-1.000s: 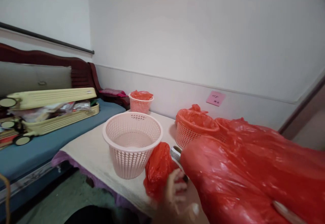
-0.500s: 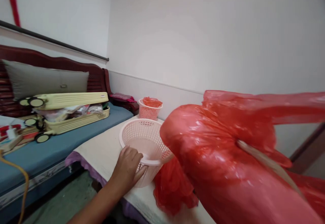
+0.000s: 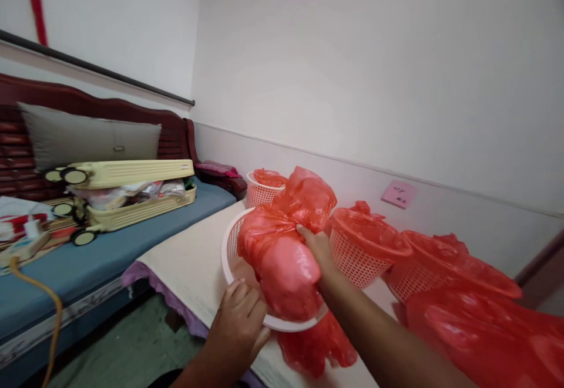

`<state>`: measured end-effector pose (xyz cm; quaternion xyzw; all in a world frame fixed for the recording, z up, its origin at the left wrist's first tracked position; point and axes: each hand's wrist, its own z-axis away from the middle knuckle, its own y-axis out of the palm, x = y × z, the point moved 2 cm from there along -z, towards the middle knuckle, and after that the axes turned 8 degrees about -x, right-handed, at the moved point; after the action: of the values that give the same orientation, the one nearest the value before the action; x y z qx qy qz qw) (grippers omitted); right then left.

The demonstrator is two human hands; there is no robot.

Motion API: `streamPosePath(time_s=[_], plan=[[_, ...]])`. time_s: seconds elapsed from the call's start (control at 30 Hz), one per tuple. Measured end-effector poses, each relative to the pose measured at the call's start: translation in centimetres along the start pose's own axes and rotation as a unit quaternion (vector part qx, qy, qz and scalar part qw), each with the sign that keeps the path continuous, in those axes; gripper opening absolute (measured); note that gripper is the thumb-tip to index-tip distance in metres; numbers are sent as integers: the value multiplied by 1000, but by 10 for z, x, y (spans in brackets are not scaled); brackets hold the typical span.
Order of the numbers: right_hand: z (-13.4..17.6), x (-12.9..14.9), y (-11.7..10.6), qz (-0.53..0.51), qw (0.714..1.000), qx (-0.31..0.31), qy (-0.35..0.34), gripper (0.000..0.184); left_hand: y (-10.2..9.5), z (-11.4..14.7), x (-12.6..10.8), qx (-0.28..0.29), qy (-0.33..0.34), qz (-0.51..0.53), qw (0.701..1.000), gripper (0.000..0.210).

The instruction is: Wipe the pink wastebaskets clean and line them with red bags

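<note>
Filling my feed, wall [image 3: 352, 83]: pale and plain, running behind the table.
Bed [image 3: 220, 200]: off to the left, blue on top with a dark wooden back; a partly open yellow suitcase [image 3: 141, 174] lies on it, crammed with things.
Table [image 3: 180, 259]: cream cover, purple ruffled edge, bearing baskets and red plastic.
Red heap [image 3: 484, 329]: glossy plastic at my lower right, in front of the nearest lined basket.
Lined baskets: I count three near the wall, [image 3: 449, 267], [image 3: 356, 259] and [image 3: 262, 194], each with red plastic at its mouth.
Pale basket [image 3: 227, 253]: nearest the left hand, bag in its opening.
Red bag [image 3: 286, 265]: bulging, its lower part inside the basket rim, its loose top flaring above the grip.
Right hand [image 3: 319, 253]: pinching the bag's gathered neck, thumb on my side; I can't see the other fingers.
Left hand [image 3: 242, 317]: fingers curled over the pale basket's near rim.
Pink note [image 3: 399, 193]: on the wall, handwritten, too small for me to read.
</note>
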<state>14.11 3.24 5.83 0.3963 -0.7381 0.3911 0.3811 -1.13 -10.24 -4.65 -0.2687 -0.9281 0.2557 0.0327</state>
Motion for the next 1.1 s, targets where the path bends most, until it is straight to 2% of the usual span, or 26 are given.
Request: streamPosePath(time_s=[0.13, 0.27, 0.4, 0.57, 0.7, 0.8, 0.87, 1.0, 1.1], plan=[[12, -23, 33, 52, 998, -29, -12, 37, 3, -2, 1, 2, -2, -11, 1000, 6], [22, -38, 54, 96, 994, 24, -51, 27, 3, -5, -1, 3, -7, -15, 1000, 7], [26, -44, 60, 139, 980, 101, -104, 25, 3, -9, -12, -4, 6, -21, 1000, 9], [28, -47, 57, 165, 971, 136, -110, 26, 3, -13, -23, 12, 12, -35, 999, 10], [40, -50, 61, 105, 968, 216, -72, 11, 2, -10, -25, 22, 10, -43, 999, 11], [45, -52, 60, 19, 964, 264, -22, 10, -1, -6, -23, 28, 6, -47, 998, 13], [43, -52, 56, -47, 962, 269, 13, 11, -2, -7, -21, 43, 0, -47, 998, 13], [38, -45, 39, -167, 954, 238, 75, 19, -4, -14, -14, 69, -25, -51, 996, 12], [46, -32, 23, -237, 936, 238, 102, 28, -7, -21, -9, 75, -32, -55, 995, 31]])
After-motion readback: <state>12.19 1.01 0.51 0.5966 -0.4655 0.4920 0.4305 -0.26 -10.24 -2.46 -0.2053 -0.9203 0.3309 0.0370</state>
